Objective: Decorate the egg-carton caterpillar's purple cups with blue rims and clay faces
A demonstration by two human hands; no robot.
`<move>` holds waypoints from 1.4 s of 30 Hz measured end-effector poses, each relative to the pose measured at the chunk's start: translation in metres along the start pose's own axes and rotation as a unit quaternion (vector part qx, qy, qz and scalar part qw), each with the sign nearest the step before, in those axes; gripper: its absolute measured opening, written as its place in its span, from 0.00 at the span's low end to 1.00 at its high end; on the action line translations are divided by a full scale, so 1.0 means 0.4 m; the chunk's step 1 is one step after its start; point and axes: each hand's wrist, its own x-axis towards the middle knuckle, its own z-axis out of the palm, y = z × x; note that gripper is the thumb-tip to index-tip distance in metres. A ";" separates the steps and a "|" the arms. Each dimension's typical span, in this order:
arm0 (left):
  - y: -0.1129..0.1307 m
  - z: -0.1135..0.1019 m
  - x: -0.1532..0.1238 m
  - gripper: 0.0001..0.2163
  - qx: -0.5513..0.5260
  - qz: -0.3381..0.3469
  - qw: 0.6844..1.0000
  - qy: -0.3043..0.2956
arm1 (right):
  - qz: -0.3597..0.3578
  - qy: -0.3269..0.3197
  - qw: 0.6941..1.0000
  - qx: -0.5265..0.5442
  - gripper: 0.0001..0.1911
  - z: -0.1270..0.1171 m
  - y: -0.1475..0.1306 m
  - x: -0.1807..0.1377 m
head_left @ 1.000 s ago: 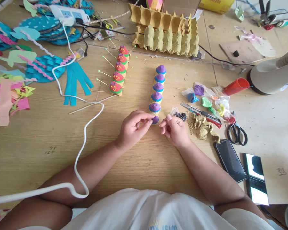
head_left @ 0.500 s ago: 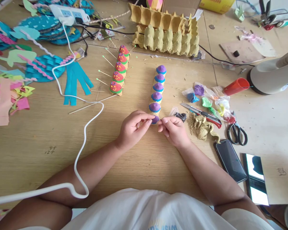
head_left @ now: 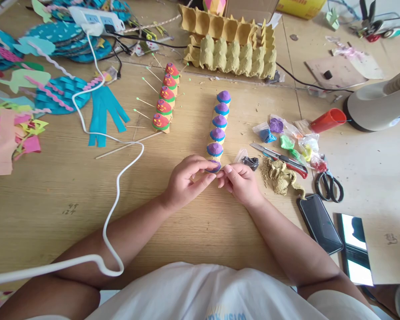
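A strip of egg-carton cups (head_left: 217, 134), capped in purple clay with blue rims, runs away from me at mid-table. My left hand (head_left: 187, 180) is at its nearest cup, the index finger lying over the purple cap and the thumb apart below it. From the other side, my right hand (head_left: 238, 181) meets that cup's near edge, thumb and forefinger pinched together. Whatever is in this pinch, if anything, is too small to make out. Left of the strip stands another carton strip (head_left: 163, 106) with red smiling faces, green rims and green-tipped sticks.
On the right lie clay bags (head_left: 276, 125), a utility knife (head_left: 280, 158), a tan clay lump (head_left: 279, 177), scissors (head_left: 329, 186) and a phone (head_left: 320, 223). Egg cartons (head_left: 233, 55) stand at the back. A white cable (head_left: 117, 191) crosses my left forearm.
My left thumb has dropped away from the index finger, which reaches further over the nearest cup. My right hand has shifted slightly left and stays pinched.
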 end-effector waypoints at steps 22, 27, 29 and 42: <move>-0.008 -0.002 -0.002 0.02 0.043 0.001 0.999 0.023 | -0.036 -0.004 0.998 -0.044 0.28 0.010 -0.006 -0.010; -0.011 -0.002 -0.003 0.02 0.050 0.021 0.998 0.023 | -0.043 0.010 0.999 0.007 0.18 0.023 -0.022 -0.008; -0.010 -0.002 -0.004 0.03 0.055 0.022 0.998 0.022 | -0.040 0.016 0.999 0.012 0.18 0.025 -0.023 -0.007; -0.008 0.001 0.002 0.04 -0.008 -0.006 1.000 0.011 | -0.039 0.007 0.998 0.043 0.16 0.012 -0.003 -0.002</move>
